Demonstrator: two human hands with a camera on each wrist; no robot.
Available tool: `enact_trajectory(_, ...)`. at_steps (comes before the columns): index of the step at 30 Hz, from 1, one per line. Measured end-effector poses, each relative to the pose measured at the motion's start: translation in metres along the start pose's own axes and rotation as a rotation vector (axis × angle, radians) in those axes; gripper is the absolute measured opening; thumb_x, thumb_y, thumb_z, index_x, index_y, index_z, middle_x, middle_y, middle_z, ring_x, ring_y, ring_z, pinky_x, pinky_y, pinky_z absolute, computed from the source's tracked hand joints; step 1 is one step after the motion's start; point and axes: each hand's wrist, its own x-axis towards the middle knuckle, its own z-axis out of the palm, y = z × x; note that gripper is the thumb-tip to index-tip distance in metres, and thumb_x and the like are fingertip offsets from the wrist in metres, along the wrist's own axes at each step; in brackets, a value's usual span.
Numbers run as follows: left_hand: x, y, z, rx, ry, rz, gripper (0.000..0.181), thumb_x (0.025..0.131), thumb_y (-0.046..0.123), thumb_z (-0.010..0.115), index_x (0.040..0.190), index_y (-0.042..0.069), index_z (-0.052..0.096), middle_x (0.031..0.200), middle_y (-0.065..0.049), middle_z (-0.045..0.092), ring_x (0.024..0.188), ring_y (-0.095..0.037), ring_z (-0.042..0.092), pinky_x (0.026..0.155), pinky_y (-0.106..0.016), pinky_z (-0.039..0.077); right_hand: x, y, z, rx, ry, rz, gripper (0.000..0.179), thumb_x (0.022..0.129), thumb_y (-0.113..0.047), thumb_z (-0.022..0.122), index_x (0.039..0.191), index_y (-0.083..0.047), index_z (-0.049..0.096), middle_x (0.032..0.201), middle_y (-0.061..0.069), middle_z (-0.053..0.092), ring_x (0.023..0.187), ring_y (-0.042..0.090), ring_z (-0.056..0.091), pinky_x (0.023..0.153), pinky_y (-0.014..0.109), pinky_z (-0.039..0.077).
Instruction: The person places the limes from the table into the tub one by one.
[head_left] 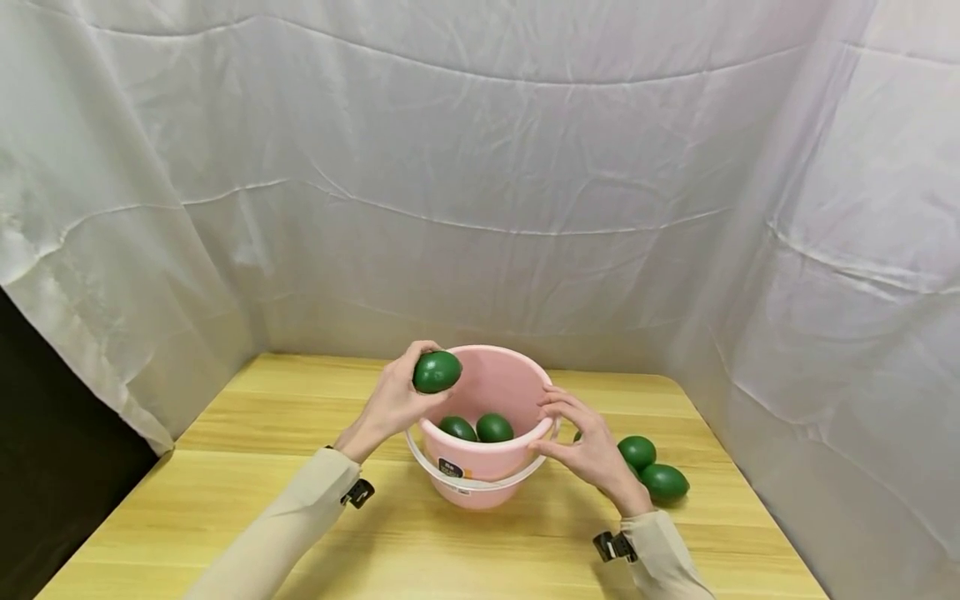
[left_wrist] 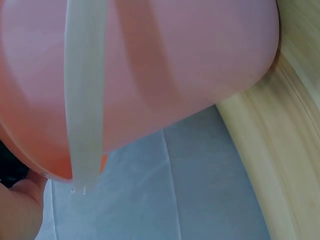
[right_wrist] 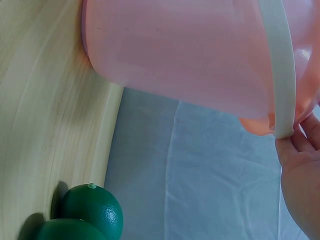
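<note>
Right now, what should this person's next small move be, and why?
Probably lower the green fruit into the pink bucket: the left grip holds it at the left side of the rim, two similar fruits lie inside, and the right grip holds the rim's right side.

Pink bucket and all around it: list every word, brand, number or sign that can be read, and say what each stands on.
No text can be read in any view.
Dark label on the front of the pink bucket: light marks, too small and blurred to read.
Small mark by the white handle: too small to read.
</note>
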Motion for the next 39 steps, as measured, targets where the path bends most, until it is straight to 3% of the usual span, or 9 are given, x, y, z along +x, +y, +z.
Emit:
enact_trajectory(7,0.003,0.001,0.0,0.034,0.01,0.006,0.064,0.072,0.008,0.086,0.129,0.011,0.056,0.119,-0.011,0.057,0.102,-0.025,0.063,0.086,-0.042,0.057,0.004,-0.025,-0.005,-0.016,-0.009,-0.001,0.039,0.067,-0.002,0.087,0.102,-0.005,0.068,0.124,0.018,0.062,0.127,0.047,0.049,0.111,0.014,0.031)
enact_trajectory(11,0.005,0.001,0.0,0.022,0.006,-0.003,0.064,0.072,0.008,0.086,0.127,0.008,0.054,0.118,-0.01,0.062,0.102,-0.024,0.063,0.083,-0.04,0.057,0.002,-0.013,-0.002,-0.006,-0.002,0.006,0.042,0.067,-0.002,0.087,0.104,-0.007,0.069,0.127,0.018,0.062,0.131,0.044,0.047,0.112,0.014,0.029)
enact_trajectory(15,0.006,0.001,0.0,0.045,0.0,-0.04,0.061,0.072,0.01,0.087,0.126,0.009,0.058,0.117,-0.01,0.059,0.1,-0.024,0.062,0.081,-0.038,0.057,0.0,0.001,0.001,0.0,0.001,0.003,0.045,0.067,-0.007,0.089,0.107,-0.013,0.068,0.128,0.017,0.061,0.133,0.039,0.047,0.113,0.014,0.029)
enact_trajectory(24,0.01,0.001,0.0,0.071,-0.054,-0.07,0.066,0.075,0.009,0.085,0.135,0.013,0.056,0.124,-0.013,0.055,0.106,-0.028,0.062,0.088,-0.042,0.056,-0.001,0.005,0.002,0.004,0.009,-0.013,0.047,0.066,-0.006,0.089,0.107,-0.011,0.068,0.127,0.017,0.061,0.133,0.039,0.047,0.112,0.014,0.031)
enact_trajectory(32,0.013,0.001,0.001,0.074,-0.063,-0.034,0.066,0.079,0.008,0.081,0.139,0.01,0.053,0.131,-0.015,0.058,0.113,-0.03,0.061,0.094,-0.043,0.055,0.006,-0.031,-0.008,-0.012,0.002,-0.007,0.04,0.067,-0.001,0.087,0.103,-0.004,0.068,0.124,0.019,0.063,0.128,0.047,0.048,0.112,0.014,0.032)
enact_trajectory(36,0.012,0.0,0.002,0.071,-0.041,-0.025,0.061,0.08,0.004,0.079,0.136,0.007,0.055,0.131,-0.017,0.059,0.115,-0.036,0.061,0.096,-0.044,0.054,0.006,-0.034,-0.009,-0.012,0.002,0.002,0.04,0.067,-0.002,0.087,0.103,-0.004,0.069,0.124,0.018,0.063,0.129,0.046,0.048,0.111,0.014,0.031)
enact_trajectory(39,0.011,-0.001,0.003,0.072,-0.02,-0.021,0.051,0.08,0.003,0.079,0.128,0.004,0.061,0.123,-0.016,0.063,0.107,-0.036,0.064,0.089,-0.043,0.057,0.006,-0.034,-0.008,-0.02,0.004,0.01,0.041,0.067,-0.003,0.088,0.103,-0.005,0.069,0.126,0.018,0.062,0.129,0.045,0.048,0.111,0.013,0.031)
